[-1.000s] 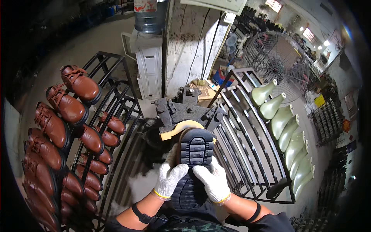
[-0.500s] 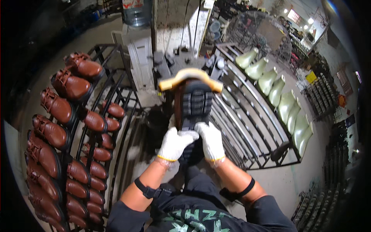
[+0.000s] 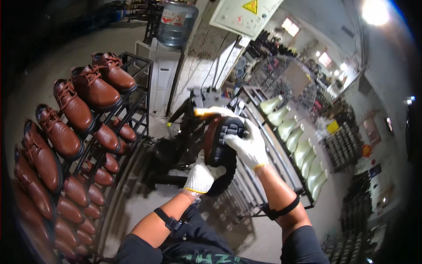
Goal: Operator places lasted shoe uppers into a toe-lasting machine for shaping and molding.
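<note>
A brown shoe (image 3: 212, 134) with a thick black treaded sole is held upright in front of me, its sole turned toward me. My left hand (image 3: 200, 177), in a white knit glove, grips its lower part with the thumb across the sole. My right hand (image 3: 251, 145), gloved alike, wraps round the upper right of the sole, thumb on the tread. Just behind the shoe's upper end is a cream-and-yellow curved pad (image 3: 211, 111), partly hidden by it. A dark machine or stand (image 3: 187, 116) stands behind; its details are hard to make out.
On my left, a black rack (image 3: 143, 81) carries tiers of brown lace-up shoes (image 3: 66, 136). To the right, a metal rack (image 3: 281, 169) bears pale green shoe lasts (image 3: 292, 138). Farther back are a water dispenser (image 3: 166, 75), an electrical box (image 3: 246, 17) and a large fan (image 3: 285, 81).
My right hand has moved from the shoe's lower end up to its upper right side. The shoe has turned and tilted and sits lower against the curved pad. The view has shifted.
</note>
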The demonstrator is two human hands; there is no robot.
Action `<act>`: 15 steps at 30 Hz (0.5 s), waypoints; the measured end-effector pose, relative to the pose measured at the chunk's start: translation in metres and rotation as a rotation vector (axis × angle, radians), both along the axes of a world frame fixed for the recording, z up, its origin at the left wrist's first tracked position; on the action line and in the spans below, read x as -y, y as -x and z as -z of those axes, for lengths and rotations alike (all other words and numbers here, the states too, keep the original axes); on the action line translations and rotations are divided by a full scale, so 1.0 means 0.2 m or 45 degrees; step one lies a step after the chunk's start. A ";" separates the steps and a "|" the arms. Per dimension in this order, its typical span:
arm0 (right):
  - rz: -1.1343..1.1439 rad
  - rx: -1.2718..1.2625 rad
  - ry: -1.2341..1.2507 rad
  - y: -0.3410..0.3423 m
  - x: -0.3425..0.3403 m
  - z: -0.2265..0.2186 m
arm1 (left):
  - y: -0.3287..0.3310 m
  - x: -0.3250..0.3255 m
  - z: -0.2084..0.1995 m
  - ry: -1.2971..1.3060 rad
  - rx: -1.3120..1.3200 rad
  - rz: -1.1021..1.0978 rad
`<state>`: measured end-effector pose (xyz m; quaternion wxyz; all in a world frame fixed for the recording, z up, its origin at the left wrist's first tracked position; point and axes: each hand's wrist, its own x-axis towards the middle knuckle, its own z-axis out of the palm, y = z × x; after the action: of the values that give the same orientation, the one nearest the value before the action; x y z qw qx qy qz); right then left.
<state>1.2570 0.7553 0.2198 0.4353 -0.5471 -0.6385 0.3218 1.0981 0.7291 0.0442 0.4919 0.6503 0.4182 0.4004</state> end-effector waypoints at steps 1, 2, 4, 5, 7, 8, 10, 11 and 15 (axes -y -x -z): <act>0.131 0.609 0.114 0.14 -0.05 -0.23 | 0.05 0.01 0.03 -0.221 -0.107 -0.121; 0.273 0.888 0.004 0.17 -0.11 -0.21 | 0.03 0.03 -0.01 -0.227 -0.077 -0.115; 0.301 1.303 0.415 0.32 -0.26 -0.30 | 0.02 0.04 -0.08 -0.144 -0.234 -0.127; 0.242 1.325 0.415 0.32 -0.33 -0.31 | 0.04 0.01 -0.07 -0.650 -0.643 -0.039; 0.204 1.393 0.459 0.26 -0.37 -0.30 | 0.00 0.04 -0.12 -0.699 -0.817 -0.019; 0.230 1.420 0.403 0.24 -0.35 -0.30 | -0.04 0.08 -0.15 -0.752 -1.003 0.014; 0.282 1.473 0.407 0.29 -0.30 -0.28 | -0.03 0.21 -0.18 -0.214 -0.220 -0.342; 0.343 1.442 0.368 0.28 -0.21 -0.25 | -0.05 0.21 -0.11 -0.533 -0.357 -0.312; 0.463 0.953 -0.183 0.03 0.40 0.04 | -0.10 0.53 0.03 -0.215 -0.107 -0.218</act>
<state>1.2502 0.6755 0.2115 0.2601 -0.6983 -0.6664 -0.0264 1.1181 0.6234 0.0379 0.3814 0.6674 0.4573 0.4473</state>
